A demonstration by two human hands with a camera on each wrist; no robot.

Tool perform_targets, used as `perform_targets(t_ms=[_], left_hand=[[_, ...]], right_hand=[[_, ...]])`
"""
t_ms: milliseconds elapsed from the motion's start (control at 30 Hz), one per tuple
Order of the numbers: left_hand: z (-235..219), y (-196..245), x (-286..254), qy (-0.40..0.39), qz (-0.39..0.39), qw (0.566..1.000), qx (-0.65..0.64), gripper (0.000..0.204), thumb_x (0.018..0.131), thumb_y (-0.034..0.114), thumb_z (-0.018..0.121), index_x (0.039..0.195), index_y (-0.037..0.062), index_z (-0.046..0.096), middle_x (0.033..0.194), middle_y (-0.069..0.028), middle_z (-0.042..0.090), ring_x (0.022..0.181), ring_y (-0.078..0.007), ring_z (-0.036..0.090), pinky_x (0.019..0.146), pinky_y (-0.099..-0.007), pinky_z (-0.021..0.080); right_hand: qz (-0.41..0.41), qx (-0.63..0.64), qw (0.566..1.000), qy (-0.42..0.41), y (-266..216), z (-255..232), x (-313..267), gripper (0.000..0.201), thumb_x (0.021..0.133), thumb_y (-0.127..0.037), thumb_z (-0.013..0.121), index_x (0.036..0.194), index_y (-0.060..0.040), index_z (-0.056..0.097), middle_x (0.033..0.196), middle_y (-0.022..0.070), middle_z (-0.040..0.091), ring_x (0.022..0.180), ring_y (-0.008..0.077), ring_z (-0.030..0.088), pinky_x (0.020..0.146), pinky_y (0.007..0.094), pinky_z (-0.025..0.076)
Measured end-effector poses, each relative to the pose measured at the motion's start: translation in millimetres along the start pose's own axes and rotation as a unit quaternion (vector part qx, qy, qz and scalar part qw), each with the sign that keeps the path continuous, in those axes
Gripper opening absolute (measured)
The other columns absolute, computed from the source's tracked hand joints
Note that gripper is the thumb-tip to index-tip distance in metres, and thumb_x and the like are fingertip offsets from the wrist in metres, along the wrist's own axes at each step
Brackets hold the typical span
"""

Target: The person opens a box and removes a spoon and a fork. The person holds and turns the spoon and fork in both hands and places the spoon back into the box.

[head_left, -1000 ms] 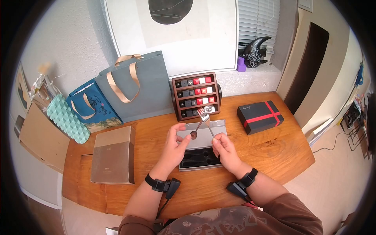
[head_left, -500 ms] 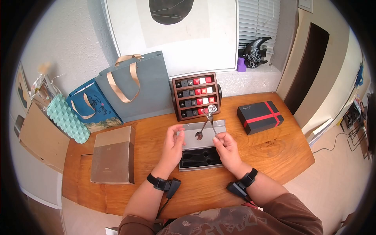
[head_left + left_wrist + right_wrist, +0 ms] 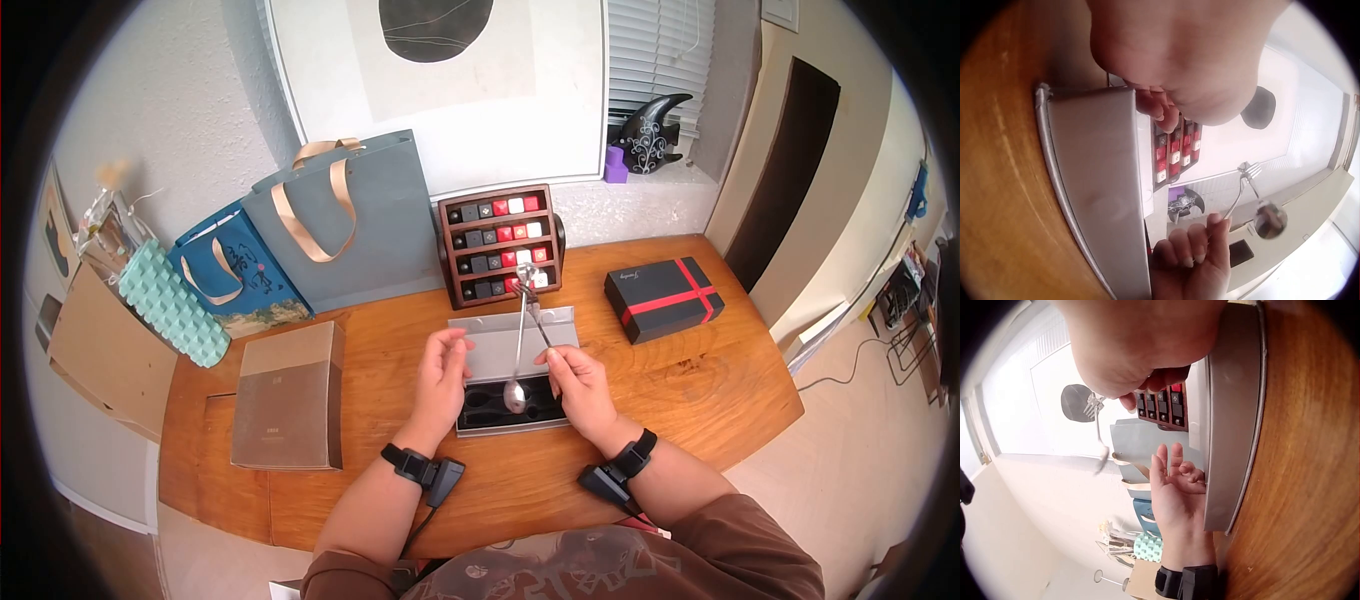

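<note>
My right hand [image 3: 585, 388] pinches the handle of a metal fork [image 3: 540, 322], tines pointing up and away from me. A metal spoon [image 3: 519, 345] hangs across the tines, its bowl low and toward me over the box. In the left wrist view the fork [image 3: 1235, 199] rises from the fingertips, with the spoon's bowl [image 3: 1270, 220] off to one side of the tines. My left hand [image 3: 438, 385] is to the left of the spoon, fingers loosely bent and holding nothing. Below both hands lies an opened grey box [image 3: 515, 433] with a black, shaped insert [image 3: 480, 407].
Behind the box stands a wooden rack [image 3: 449, 262] of red, white and black cubes. A black box with red ribbon [image 3: 665, 298] lies on the right, a brown box [image 3: 288, 400] on the left. Gift bags [image 3: 385, 220] stand at the back left of the wooden table [image 3: 690, 400].
My left thumb and fingers have come away from the spoon. The spoon has swung on the fork, its bowl dropping toward me. My right hand keeps its grip in nearly the same place.
</note>
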State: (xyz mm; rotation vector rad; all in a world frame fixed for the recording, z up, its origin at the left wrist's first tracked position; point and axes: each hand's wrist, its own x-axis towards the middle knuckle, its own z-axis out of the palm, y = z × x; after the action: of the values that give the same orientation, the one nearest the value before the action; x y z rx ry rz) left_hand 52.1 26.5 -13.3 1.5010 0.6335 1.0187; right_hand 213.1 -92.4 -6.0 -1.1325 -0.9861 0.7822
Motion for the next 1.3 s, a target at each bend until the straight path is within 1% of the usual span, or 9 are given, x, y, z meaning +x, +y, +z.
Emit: perform_targets(t_ms=[100, 300, 400, 500, 833, 900, 1033, 1200, 1300], left_hand=[[0.0, -1.8, -0.3, -0.004, 0.009, 1.0, 0.009, 0.018, 0.098, 0.019, 0.043, 0.111, 0.007, 0.048, 0.095, -0.001, 0.055, 0.066, -0.0035, 0.044, 0.057, -0.0165, 0.038], [-0.4, -3.6, -0.1, -0.006, 0.008, 1.0, 0.008, 0.019, 0.098, 0.02, 0.044, 0.111, 0.0068, 0.049, 0.094, -0.0009, 0.055, 0.066, -0.0034, 0.044, 0.057, -0.0165, 0.038], [-0.8, -5.4, 0.2, -0.006, 0.007, 1.0, 0.004, 0.019, 0.098, 0.02, 0.044, 0.111, 0.0069, 0.049, 0.093, -0.0008, 0.055, 0.066, -0.0035, 0.044, 0.057, -0.0165, 0.038], [-1.1, -5.5, 0.4, -0.012, 0.008, 1.0, 0.003, 0.019, 0.098, 0.02, 0.043, 0.111, 0.0071, 0.049, 0.092, -0.0006, 0.055, 0.066, -0.0037, 0.043, 0.057, -0.0166, 0.038], [1.0, -2.5, -2.3, -0.029, 0.024, 0.999, 0.034, 0.019, 0.099, 0.021, 0.041, 0.111, 0.0077, 0.049, 0.091, -0.0007, 0.057, 0.068, -0.0048, 0.044, 0.06, -0.0177, 0.038], [0.6, -3.6, -1.8, -0.03, 0.03, 0.998, 0.039, 0.019, 0.099, 0.02, 0.041, 0.111, 0.0077, 0.049, 0.091, -0.0009, 0.057, 0.068, -0.0048, 0.044, 0.06, -0.0178, 0.038], [-0.6, -6.1, -1.2, -0.031, 0.031, 0.998, 0.035, 0.019, 0.099, 0.021, 0.041, 0.111, 0.0077, 0.049, 0.09, -0.001, 0.057, 0.068, -0.0048, 0.044, 0.06, -0.0179, 0.038], [-0.6, -6.6, -1.0, -0.031, 0.033, 0.998, 0.035, 0.019, 0.099, 0.021, 0.042, 0.111, 0.0078, 0.049, 0.09, -0.0008, 0.057, 0.068, -0.0046, 0.044, 0.06, -0.0179, 0.038], [-0.4, -5.5, -1.2, -0.031, 0.033, 0.998, 0.037, 0.019, 0.099, 0.021, 0.042, 0.111, 0.0078, 0.049, 0.089, -0.0007, 0.057, 0.068, -0.0045, 0.044, 0.06, -0.0178, 0.038]], right_hand=[[-0.028, 0.025, 0.999, -0.01, 7.0, 0.8, 2.0, 0.024, 0.099, -0.02, 0.043, 0.086, -0.0036, 0.055, 0.057, -0.0043, 0.04, 0.052, 0.0038, 0.038, 0.048, 0.0196, 0.034], [-0.019, 0.131, 0.99, -0.052, 2.2, 2.0, 3.0, 0.024, 0.1, -0.021, 0.039, 0.084, -0.0054, 0.048, 0.058, -0.0022, 0.04, 0.05, 0.0065, 0.037, 0.048, 0.0207, 0.035], [0.014, 0.117, 0.991, -0.057, 3.3, -0.8, 1.0, 0.023, 0.1, -0.02, 0.04, 0.09, -0.0039, 0.052, 0.059, -0.003, 0.04, 0.054, 0.0055, 0.037, 0.052, 0.0201, 0.033], [-0.025, 0.123, 0.991, -0.045, 8.0, 2.8, 2.9, 0.023, 0.1, -0.02, 0.04, 0.091, -0.0034, 0.052, 0.059, -0.0038, 0.04, 0.054, 0.0041, 0.036, 0.052, 0.0197, 0.033], [-0.004, 0.04, 0.998, -0.043, 0.0, -0.2, -0.4, 0.029, 0.101, -0.027, 0.036, 0.095, -0.0049, 0.054, 0.063, -0.0054, 0.039, 0.056, 0.0046, 0.035, 0.053, 0.0193, 0.031], [-0.051, -0.007, 0.998, -0.025, 6.9, -1.2, 1.9, 0.028, 0.101, -0.027, 0.036, 0.096, -0.0052, 0.053, 0.065, -0.0048, 0.041, 0.057, 0.0047, 0.037, 0.054, 0.0192, 0.032], [-0.068, 0.021, 0.997, -0.031, 8.2, 1.2, 2.7, 0.025, 0.101, -0.025, 0.037, 0.098, -0.0052, 0.052, 0.069, -0.0033, 0.044, 0.059, 0.0048, 0.04, 0.056, 0.019, 0.035], [-0.02, 0.033, 0.997, -0.066, 4.9, -0.9, 2.8, 0.016, 0.099, -0.019, 0.043, 0.099, -0.0046, 0.05, 0.07, -0.0015, 0.047, 0.06, 0.0052, 0.045, 0.057, 0.0188, 0.038], [-0.03, 0.061, 0.995, -0.067, 12.1, -2.0, 4.3, 0.014, 0.098, -0.017, 0.045, 0.099, -0.0043, 0.05, 0.069, -0.0011, 0.049, 0.061, 0.0053, 0.047, 0.057, 0.019, 0.04]])
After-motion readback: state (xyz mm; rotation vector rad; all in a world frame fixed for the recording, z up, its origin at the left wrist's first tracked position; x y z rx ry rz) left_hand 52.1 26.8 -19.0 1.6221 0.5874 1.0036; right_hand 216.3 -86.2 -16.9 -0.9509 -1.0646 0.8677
